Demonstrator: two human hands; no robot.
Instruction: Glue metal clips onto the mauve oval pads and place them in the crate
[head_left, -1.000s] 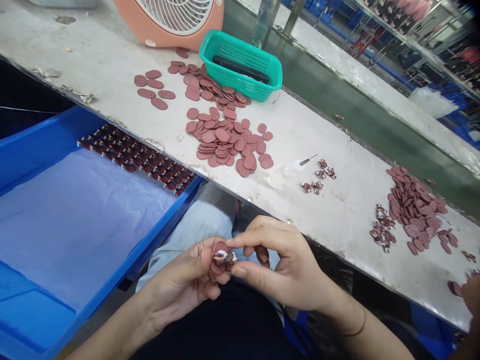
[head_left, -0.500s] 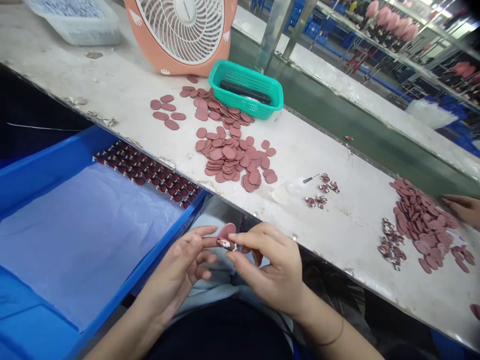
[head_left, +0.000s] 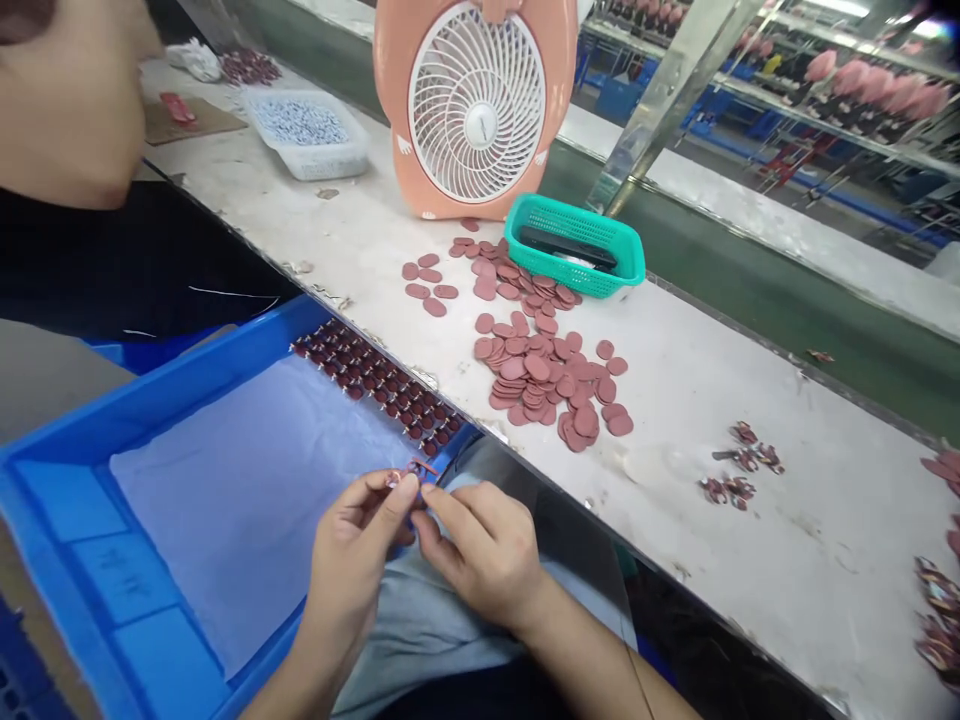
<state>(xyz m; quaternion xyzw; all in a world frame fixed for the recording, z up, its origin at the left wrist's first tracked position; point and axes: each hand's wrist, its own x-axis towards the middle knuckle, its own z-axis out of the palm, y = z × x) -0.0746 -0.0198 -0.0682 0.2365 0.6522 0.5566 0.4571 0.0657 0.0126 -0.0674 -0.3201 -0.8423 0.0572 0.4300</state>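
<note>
Over my lap, above the near right corner of the blue tray, my left hand (head_left: 356,530) pinches a small dark-red piece (head_left: 414,467) with a shiny, pale part. My right hand (head_left: 484,550) has thumb and forefinger closed at the same piece's lower edge; the fingers cover much of it. Inside the blue tray (head_left: 60,550), rows of similar dark-red pieces (head_left: 375,385) lie along the side by the table. Beyond my hands, a heap of flat reddish oval discs (head_left: 536,368) is spread on the table.
A green basket (head_left: 577,275) holding a dark object stands beside an orange fan (head_left: 480,120). Farther left is a white tub (head_left: 307,135) of small bits. Small brown shiny parts (head_left: 742,465) lie to the right. Another person's arm (head_left: 67,110) shows at upper left.
The view has swung left, bringing in the other person's arm. My left fingers have closed on the piece, and both hands are close together. The disc has turned more edge-on.
</note>
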